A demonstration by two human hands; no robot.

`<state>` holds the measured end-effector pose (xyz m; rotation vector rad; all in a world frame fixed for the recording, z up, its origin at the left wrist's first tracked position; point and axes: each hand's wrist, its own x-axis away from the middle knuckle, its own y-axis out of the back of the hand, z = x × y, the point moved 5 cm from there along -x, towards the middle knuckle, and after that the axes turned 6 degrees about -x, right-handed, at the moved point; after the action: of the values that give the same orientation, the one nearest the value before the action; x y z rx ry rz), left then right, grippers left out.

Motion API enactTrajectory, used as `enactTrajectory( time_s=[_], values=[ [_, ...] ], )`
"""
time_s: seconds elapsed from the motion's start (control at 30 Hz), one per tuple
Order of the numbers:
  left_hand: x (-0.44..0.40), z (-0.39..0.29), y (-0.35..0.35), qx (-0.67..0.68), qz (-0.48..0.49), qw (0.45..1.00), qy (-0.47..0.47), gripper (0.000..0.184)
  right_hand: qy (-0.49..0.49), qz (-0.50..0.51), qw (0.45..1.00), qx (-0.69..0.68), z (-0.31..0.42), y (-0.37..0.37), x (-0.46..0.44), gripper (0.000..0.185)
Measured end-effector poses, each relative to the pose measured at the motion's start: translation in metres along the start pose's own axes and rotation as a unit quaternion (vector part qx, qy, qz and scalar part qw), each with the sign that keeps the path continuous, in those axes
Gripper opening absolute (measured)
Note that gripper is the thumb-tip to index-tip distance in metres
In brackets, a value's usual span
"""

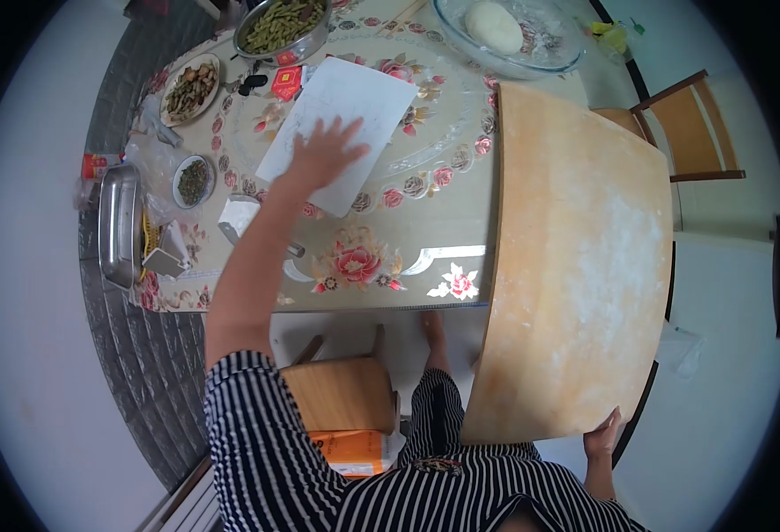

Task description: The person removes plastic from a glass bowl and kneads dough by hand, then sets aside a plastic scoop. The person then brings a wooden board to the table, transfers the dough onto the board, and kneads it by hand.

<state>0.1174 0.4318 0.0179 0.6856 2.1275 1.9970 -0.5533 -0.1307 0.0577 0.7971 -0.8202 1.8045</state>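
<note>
My left hand (328,152) lies flat with spread fingers on a white rectangular cutting board (368,97), set at a slant on the flowered tablecloth. At the lower right, my right hand (601,436) grips the near corner of a large wooden board (576,239). Its thumb shows at the edge, while the other fingers are mostly hidden. White flour dusts the wooden board, which juts past the table's front edge toward my body. A cleaver-like tool (237,213) with a metal handle lies partly hidden under my left forearm.
Beyond the wooden board, a glass bowl (439,18) holds a dough ball (494,27). A metal bowl of green pods (282,25), a plate of food (191,90), a small bowl (193,182) and a steel tray (120,226) stand leftward. A wooden stool (341,395) is below.
</note>
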Motion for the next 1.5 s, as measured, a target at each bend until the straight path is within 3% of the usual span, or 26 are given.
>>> enactTrajectory(
  time_s=[0.07,0.1,0.17,0.2,0.27,0.3,0.37,0.43,0.47,0.53,0.63,0.7,0.83,0.93,1.0,1.03,1.1,1.13,1.23,1.3,1.33,1.4,1.43,1.47,1.5],
  values=[
    [0.002,-0.022,-0.017,0.033,0.116,0.991,0.058,0.087,-0.001,0.003,1.0,-0.004,0.0,0.002,0.0,0.066],
    [0.0,-0.026,-0.018,0.035,0.113,0.992,0.05,0.087,-0.002,0.008,1.0,-0.005,0.0,0.003,-0.002,0.066],
    [0.002,-0.002,-0.019,-0.031,0.118,0.976,0.18,0.093,0.01,0.014,1.0,0.002,-0.001,0.0,-0.002,0.066],
    [0.005,-0.002,-0.021,-0.029,0.118,0.978,0.169,0.093,0.013,0.023,1.0,0.015,-0.003,0.0,0.0,0.066],
    [0.018,0.003,-0.014,-0.055,0.041,0.963,0.261,0.083,0.012,0.009,1.0,-0.011,-0.008,0.001,0.001,0.065],
    [0.024,-0.012,-0.012,-0.056,0.039,0.965,0.254,0.083,0.015,0.033,0.999,-0.009,-0.011,-0.006,0.003,0.064],
    [0.041,-0.064,-0.001,0.181,-0.079,0.976,0.094,0.061,0.011,0.055,0.998,-0.014,-0.016,-0.008,0.003,0.062],
    [0.072,-0.129,-0.019,0.383,-0.017,0.924,0.0,0.041,0.019,0.071,0.997,-0.012,-0.016,-0.016,0.008,0.062],
    [0.085,-0.154,-0.07,0.529,0.105,0.835,0.106,0.041,0.027,0.086,0.996,-0.004,-0.015,-0.021,0.011,0.061],
    [0.142,-0.238,-0.044,0.594,0.275,0.743,0.138,0.056,0.026,0.082,0.996,-0.011,-0.016,-0.019,0.008,0.062],
    [0.193,-0.303,-0.067,0.557,0.36,0.735,0.145,0.056,0.02,0.077,0.997,-0.011,-0.018,-0.02,0.009,0.064],
    [0.224,-0.326,-0.087,0.715,0.237,0.629,0.189,0.062,0.015,0.08,0.997,-0.006,-0.022,-0.026,0.015,0.063],
    [0.288,-0.333,-0.081,0.741,0.214,0.602,0.206,0.061,0.006,0.088,0.995,-0.042,-0.025,-0.023,0.017,0.058],
    [0.329,-0.335,-0.099,0.71,0.244,0.619,0.231,0.062,-0.028,0.083,0.993,-0.078,-0.028,-0.011,0.015,0.053],
    [0.343,-0.336,-0.1,0.62,0.219,0.679,0.327,0.065,-0.04,0.102,0.991,-0.077,-0.024,-0.004,0.018,0.049],
    [0.343,-0.341,-0.098,0.62,0.217,0.679,0.328,0.065,-0.08,0.13,0.985,-0.074,-0.025,-0.003,0.02,0.048],
    [0.344,-0.341,-0.095,0.441,0.22,0.785,0.374,0.063,-0.141,0.185,0.972,-0.043,-0.021,0.005,0.023,0.049],
    [0.346,-0.345,-0.096,0.441,0.218,0.784,0.378,0.063,-0.145,0.186,0.971,-0.041,-0.017,0.014,0.02,0.049],
    [0.359,-0.347,-0.114,0.497,0.129,0.767,0.385,0.068,-0.265,0.244,0.928,0.095,-0.007,0.026,0.016,0.066],
    [0.384,-0.342,-0.133,0.472,-0.104,0.782,0.394,0.063,-0.309,0.289,0.898,0.117,0.004,0.03,0.007,0.068],
    [0.405,-0.355,-0.137,0.471,-0.104,0.782,0.395,0.063,-0.353,0.327,0.866,0.134,0.006,0.034,0.009,0.07],
    [0.446,-0.372,-0.134,0.573,-0.262,0.655,0.418,0.069,-0.374,0.347,0.85,0.132,0.01,0.043,0.0,0.07],
    [0.446,-0.403,-0.113,0.572,-0.262,0.657,0.416,0.069,-0.384,0.363,0.838,0.135,0.013,0.041,0.002,0.069],
    [0.455,-0.426,-0.118,0.624,-0.231,0.625,0.408,0.073,-0.394,0.378,0.826,0.139,0.015,0.039,0.004,0.068],
    [0.462,-0.454,-0.137,0.728,-0.177,0.554,0.363,0.076,-0.401,0.379,0.824,0.127,0.013,0.042,0.001,0.066]
  ],
)
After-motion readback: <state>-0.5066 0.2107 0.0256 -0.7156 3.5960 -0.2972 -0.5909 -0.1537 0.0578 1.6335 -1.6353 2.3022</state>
